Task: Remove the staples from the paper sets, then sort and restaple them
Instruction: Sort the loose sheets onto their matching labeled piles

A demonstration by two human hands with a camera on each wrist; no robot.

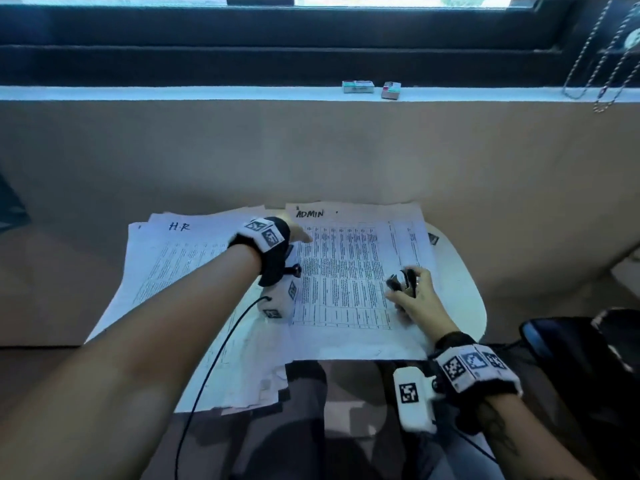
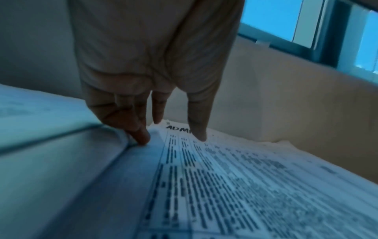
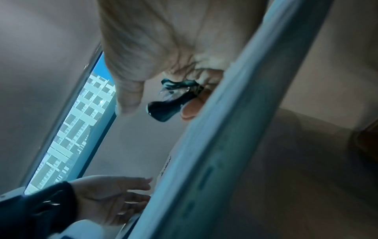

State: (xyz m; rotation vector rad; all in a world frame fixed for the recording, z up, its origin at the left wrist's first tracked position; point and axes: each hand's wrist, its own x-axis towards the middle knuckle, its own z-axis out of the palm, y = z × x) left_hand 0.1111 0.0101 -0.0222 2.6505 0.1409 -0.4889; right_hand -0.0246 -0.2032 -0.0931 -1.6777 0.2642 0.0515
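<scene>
Resting on a small white table [image 1: 465, 289]: two paper stacks side by side, edges overlapping at centre. Marked "ADMIN": right stack [image 1: 349, 271], at 12 o'clock of the table, printed table facing up. Marked "H.R": left stack [image 1: 180, 258], at 9 o'clock, sheets fanned unevenly and overhanging the table's near edge.

Left hand [image 2: 143, 72]: fingers nearly straight, fingertips [image 2: 143, 137] pressing down at the left margin of the ADMIN stack near its top corner, holding nothing.

Right hand [image 1: 414, 292]: at 3 o'clock of the ADMIN stack, fingers curled around a black staple remover [image 1: 401, 278], heel of the hand on the paper. Staple remover's claws pointing toward 9 o'clock; contact with the sheet cannot be told.

On the window ledge [image 1: 207, 93] at far 12 o'clock: two small boxes [image 1: 358, 86], just beside each other. At far 2 o'clock: bead chains [image 1: 588, 46] hanging.
</scene>
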